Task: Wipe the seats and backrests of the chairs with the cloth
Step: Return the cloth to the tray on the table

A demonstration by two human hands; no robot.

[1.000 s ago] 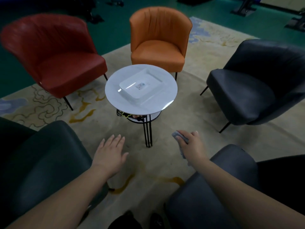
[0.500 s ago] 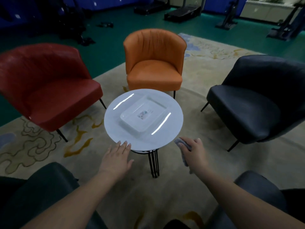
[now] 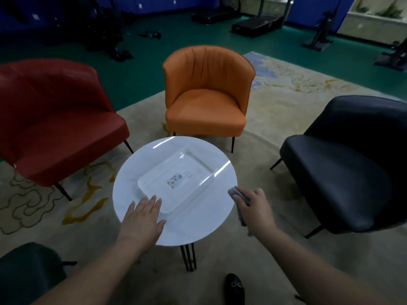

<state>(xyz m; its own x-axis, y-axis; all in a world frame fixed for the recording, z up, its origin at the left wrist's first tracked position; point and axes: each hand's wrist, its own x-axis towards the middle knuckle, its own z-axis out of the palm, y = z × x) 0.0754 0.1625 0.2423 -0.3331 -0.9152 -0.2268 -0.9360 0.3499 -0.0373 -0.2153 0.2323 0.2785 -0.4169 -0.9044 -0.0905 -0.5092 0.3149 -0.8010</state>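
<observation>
right hand (image 3: 255, 208) gripping the grey cloth (image 3: 239, 195) by the round table (image 3: 198, 227) edge | left hand (image 3: 143, 219) flat, fingers loosely spread | chairs not touched yet | I'd bunch the cloth, do the orange chair (image 3: 207, 100) backrest first, then seat

Dim room with green floor (image 3: 187, 34) and blue wall (image 3: 154, 2) at 12 o'clock. Beige patterned rug (image 3: 286, 111) over the middle. Round white tabletop (image 3: 198, 223) on thin black legs at the centre, with a shallow white tray (image 3: 154, 183) on it. Dark gym machines (image 3: 257, 24) along the far wall, 11 to 2 o'clock.
</observation>
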